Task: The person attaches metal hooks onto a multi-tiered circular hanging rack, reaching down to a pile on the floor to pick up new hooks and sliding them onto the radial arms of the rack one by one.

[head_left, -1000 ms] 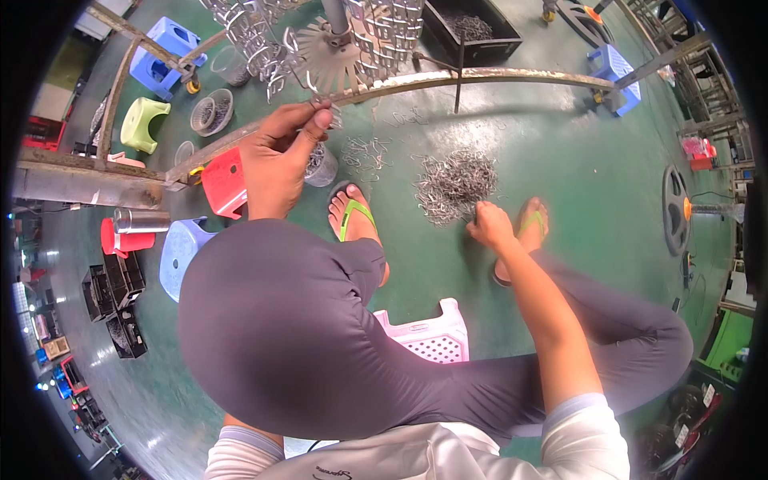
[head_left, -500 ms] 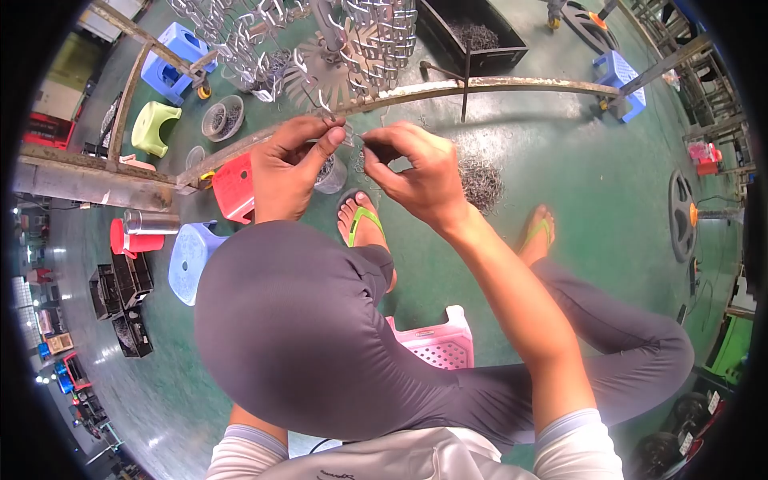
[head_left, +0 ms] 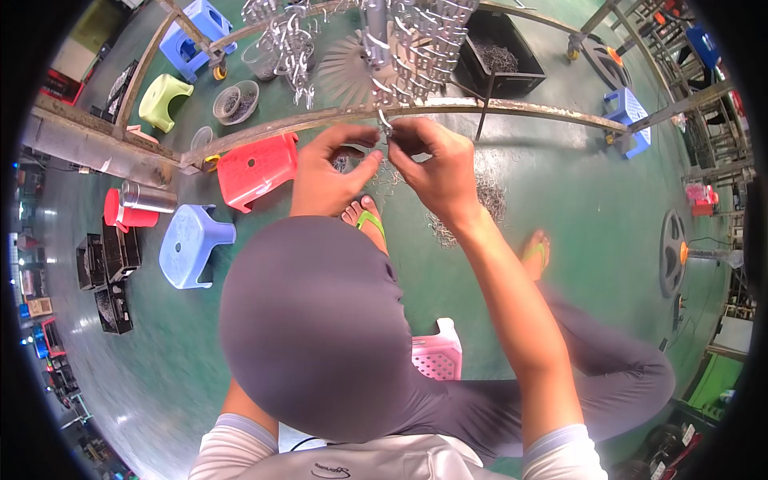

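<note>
Close in front of the hanging rack, my left hand (head_left: 334,170) has its thumb and forefinger parted, with nothing visible between them. Facing it, my right hand (head_left: 438,166) pinches with thumb and forefinger at the lower end of a small bent metal hook (head_left: 385,120). The fingers partly cover that hook, so its full shape is hidden. Just beyond both hands, many similar silver hooks (head_left: 432,56) hang in chained rows around a grey upright post (head_left: 376,36). Loose hooks (head_left: 490,200) lie heaped on the green floor to the right of my right hand.
A rusty metal frame bar (head_left: 320,122) crosses behind my hands. Behind it stands a black bin (head_left: 528,80) holding metal pieces. A red stool (head_left: 256,170), a blue stool (head_left: 196,244) and a pink stool (head_left: 438,356) stand nearby. Plastic bowls (head_left: 237,104) sit beyond the bar.
My left thumb and forefinger, earlier pinched together, have come apart. Both hands have shifted right, toward the hanging hooks. The view has moved, showing more of the red stool.
</note>
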Demonstrator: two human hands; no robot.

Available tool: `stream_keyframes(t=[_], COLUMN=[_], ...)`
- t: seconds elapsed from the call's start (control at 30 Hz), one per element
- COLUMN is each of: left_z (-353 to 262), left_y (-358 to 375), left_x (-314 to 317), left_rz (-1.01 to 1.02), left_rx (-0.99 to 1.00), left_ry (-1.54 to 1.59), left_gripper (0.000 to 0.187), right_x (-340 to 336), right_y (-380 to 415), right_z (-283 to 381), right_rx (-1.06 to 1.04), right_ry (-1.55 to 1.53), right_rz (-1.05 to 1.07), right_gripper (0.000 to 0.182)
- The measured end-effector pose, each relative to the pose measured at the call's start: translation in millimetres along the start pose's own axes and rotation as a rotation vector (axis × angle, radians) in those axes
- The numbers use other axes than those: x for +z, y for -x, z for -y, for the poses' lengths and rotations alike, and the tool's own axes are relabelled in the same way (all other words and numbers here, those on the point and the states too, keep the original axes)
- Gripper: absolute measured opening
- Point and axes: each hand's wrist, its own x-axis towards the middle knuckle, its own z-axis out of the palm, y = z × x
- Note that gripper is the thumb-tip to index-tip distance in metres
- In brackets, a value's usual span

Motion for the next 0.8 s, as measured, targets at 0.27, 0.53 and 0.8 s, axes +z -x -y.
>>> stream_keyframes(t=[0.27,0.53,0.8], left_z=[14,31,46], left_y=[-16,-27,-52], left_x=[10,12,13], left_rz=[-0.053,-0.062,-0.047], left_rx=[0.218,0.215,-0.349], left_ry=[-0.21,-0.253,0.403], left_gripper=[0.01,0.02,0.025], right_x=[-2,-1,1], right_y=[-20,-54,-85], right_z=[8,46,15], right_rx=[0.004,0.283,0.434], right_ry=[0.146,0.329,0.364], right_rz=[0.057,0.136,0.108], right_gripper=[0.017,0.026,0.025])
